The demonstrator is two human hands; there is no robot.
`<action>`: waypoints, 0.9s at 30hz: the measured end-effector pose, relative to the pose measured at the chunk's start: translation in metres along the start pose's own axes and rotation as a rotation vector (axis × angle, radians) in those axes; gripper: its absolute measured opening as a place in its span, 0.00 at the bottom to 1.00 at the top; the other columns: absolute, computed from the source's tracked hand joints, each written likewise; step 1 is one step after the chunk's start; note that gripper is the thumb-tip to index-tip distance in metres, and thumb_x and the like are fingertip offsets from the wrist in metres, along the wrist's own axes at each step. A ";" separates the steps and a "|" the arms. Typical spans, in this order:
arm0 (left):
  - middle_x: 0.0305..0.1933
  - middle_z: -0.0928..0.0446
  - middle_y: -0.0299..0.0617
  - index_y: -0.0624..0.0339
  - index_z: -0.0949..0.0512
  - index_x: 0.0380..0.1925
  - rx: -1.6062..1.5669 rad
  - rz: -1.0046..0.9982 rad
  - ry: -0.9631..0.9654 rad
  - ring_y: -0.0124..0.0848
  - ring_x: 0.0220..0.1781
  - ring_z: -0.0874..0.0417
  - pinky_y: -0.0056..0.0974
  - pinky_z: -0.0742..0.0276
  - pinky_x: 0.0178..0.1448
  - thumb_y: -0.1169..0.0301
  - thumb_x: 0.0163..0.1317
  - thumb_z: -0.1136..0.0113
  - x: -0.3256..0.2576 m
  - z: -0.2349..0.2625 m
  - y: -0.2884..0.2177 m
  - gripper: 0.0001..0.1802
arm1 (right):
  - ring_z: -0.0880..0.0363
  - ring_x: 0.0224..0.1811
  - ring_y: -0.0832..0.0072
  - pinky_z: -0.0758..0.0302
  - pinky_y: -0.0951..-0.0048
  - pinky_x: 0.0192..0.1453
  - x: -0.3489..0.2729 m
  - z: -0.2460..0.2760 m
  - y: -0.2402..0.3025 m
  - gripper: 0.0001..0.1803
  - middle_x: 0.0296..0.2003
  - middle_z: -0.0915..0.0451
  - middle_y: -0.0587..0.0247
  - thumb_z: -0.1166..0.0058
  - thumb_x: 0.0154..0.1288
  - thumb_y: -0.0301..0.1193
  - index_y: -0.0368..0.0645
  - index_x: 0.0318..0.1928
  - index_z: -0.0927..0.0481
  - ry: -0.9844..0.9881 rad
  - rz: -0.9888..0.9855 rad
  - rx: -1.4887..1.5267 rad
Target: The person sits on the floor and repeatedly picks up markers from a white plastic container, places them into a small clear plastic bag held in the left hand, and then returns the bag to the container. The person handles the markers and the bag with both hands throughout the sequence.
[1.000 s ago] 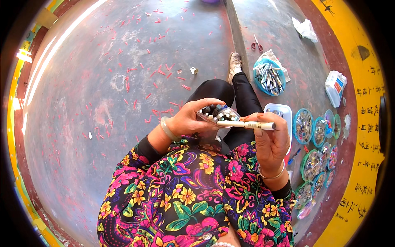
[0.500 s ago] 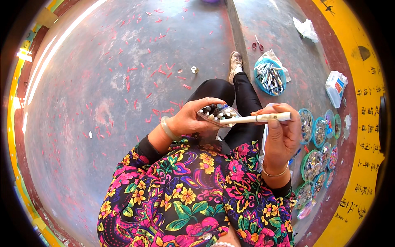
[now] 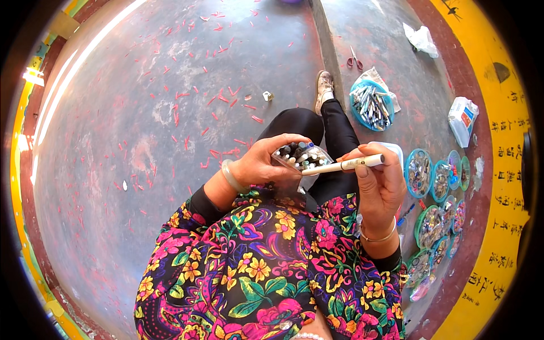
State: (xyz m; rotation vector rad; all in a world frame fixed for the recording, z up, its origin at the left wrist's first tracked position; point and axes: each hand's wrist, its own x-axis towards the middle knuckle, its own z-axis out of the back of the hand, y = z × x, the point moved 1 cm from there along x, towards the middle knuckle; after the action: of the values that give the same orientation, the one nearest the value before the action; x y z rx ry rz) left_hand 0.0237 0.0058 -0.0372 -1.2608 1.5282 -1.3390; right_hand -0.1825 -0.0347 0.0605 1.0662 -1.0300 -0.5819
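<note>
My left hand is closed around a clear plastic pouch above my lap. Ends of several pens, white and dark, show at the pouch's mouth, while their lower parts are hidden. Between the thumb and fingers of my right hand is a cream-white pen, nearly level and slightly tilted. Its left end lies at the pouch's mouth, among the other pen ends; whether it has entered cannot be made out.
Ahead to the right stands a blue basket full of pens, with red-handled scissors beyond it. Several round trays of small parts line my right side. A white package stands by the wall. Red scraps litter the floor.
My right hand has shifted a little to the left with the cream-white pen, which now tilts more, its left end lower. The left hand and pouch have barely moved.
</note>
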 end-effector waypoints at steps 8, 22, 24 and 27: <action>0.45 0.24 0.36 0.62 0.31 0.55 0.002 -0.037 -0.001 0.20 0.44 0.27 0.29 0.28 0.49 0.78 0.48 0.33 0.001 -0.002 -0.002 0.31 | 0.21 0.34 0.76 0.25 0.79 0.38 -0.001 -0.005 -0.004 0.12 0.35 0.20 0.57 0.45 0.60 0.20 0.33 0.45 0.25 0.095 0.055 -0.210; 0.50 0.25 0.40 0.65 0.33 0.57 -0.004 -0.028 -0.009 0.25 0.51 0.25 0.32 0.29 0.57 0.78 0.48 0.33 0.002 0.002 0.000 0.34 | 0.22 0.34 0.66 0.27 0.72 0.40 -0.004 -0.018 -0.034 0.13 0.32 0.20 0.58 0.37 0.49 0.20 0.37 0.38 0.22 0.154 0.155 -0.352; 0.50 0.25 0.40 0.65 0.33 0.57 0.029 -0.042 -0.021 0.25 0.51 0.25 0.33 0.29 0.57 0.79 0.48 0.33 0.001 0.003 0.000 0.34 | 0.23 0.33 0.65 0.28 0.70 0.40 -0.001 -0.018 -0.031 0.13 0.31 0.21 0.59 0.37 0.47 0.20 0.38 0.36 0.21 0.156 0.195 -0.432; 0.50 0.25 0.40 0.65 0.33 0.57 -0.001 -0.054 -0.026 0.26 0.51 0.25 0.33 0.29 0.58 0.79 0.47 0.33 0.002 0.003 0.002 0.34 | 0.24 0.31 0.65 0.28 0.70 0.38 -0.001 -0.018 -0.033 0.12 0.29 0.21 0.61 0.36 0.47 0.21 0.39 0.35 0.21 0.118 0.148 -0.378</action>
State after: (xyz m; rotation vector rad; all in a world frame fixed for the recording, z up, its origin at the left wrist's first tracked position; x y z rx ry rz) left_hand 0.0255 0.0035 -0.0396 -1.3237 1.4866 -1.3510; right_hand -0.1641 -0.0391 0.0278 0.6772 -0.8462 -0.5594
